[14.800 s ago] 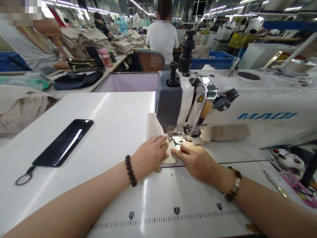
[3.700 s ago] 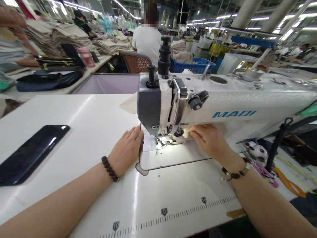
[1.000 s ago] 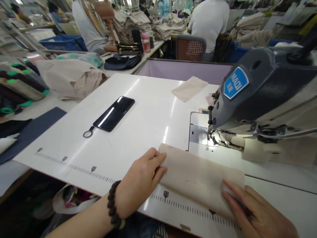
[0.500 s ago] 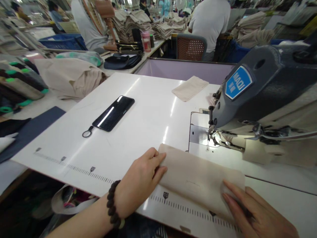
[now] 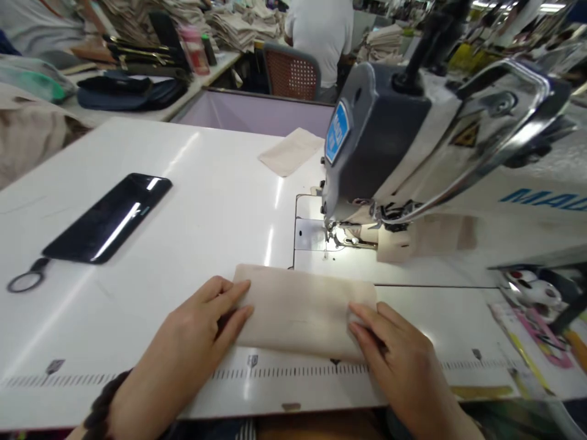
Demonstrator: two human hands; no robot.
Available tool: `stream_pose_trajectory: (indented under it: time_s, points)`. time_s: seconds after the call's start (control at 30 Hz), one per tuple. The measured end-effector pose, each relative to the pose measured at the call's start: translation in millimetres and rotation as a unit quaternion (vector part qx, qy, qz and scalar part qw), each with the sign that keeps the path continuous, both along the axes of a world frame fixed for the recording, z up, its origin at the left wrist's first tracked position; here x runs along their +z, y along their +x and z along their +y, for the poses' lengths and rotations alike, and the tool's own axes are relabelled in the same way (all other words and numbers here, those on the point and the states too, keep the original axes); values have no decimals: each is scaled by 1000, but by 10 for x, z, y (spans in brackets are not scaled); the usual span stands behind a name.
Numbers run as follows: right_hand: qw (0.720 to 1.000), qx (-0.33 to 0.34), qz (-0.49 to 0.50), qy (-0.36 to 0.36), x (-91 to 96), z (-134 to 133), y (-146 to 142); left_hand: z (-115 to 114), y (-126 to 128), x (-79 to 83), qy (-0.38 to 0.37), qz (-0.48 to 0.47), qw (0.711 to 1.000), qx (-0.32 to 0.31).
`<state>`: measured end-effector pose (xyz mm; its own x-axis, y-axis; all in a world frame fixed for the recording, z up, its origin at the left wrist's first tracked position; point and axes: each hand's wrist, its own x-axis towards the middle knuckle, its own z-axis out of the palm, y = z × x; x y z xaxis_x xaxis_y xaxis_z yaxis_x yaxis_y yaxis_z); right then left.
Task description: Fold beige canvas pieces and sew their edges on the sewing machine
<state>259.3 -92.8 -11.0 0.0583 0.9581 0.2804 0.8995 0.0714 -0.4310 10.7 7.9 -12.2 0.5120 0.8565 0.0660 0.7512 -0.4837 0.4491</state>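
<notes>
A beige rectangular fabric piece (image 5: 298,311) lies lengthwise near the table's front edge, over the printed ruler marks. My left hand (image 5: 192,336) pinches its left end between thumb and fingers. At the opposite end, my right hand (image 5: 398,354) grips the fabric the same way. Just beyond the piece stands a sewing machine (image 5: 373,140), its lit needle area (image 5: 332,235) above a metal plate. More beige cloth (image 5: 398,241) lies under the machine arm.
A phone (image 5: 110,217) with a ring strap lies on the white table (image 5: 220,183) at left. Another beige piece (image 5: 293,151) rests near the back edge. Small tools and a pink item (image 5: 543,336) sit at far right. A person in a white shirt (image 5: 321,36) sits beyond.
My view has turned to the right, so the phone and machine appear further left. Both hands still hold the fabric, which now lies more level across the view.
</notes>
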Motion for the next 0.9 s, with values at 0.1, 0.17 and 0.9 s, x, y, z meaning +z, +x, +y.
stream_pose_trajectory:
  time_s: [0.1, 0.17, 0.9]
  points:
    - [1000, -3, 13, -13, 10, -1, -3, 20, -10, -6, 30, 15, 999, -11]
    - [1000, -3, 22, -20, 10, -2, 1, 30, -16, -14, 45, 19, 999, -15]
    - [987, -81, -124, -67, 131, -7, 26, 32, -78, -144, 54, 27, 998, -7]
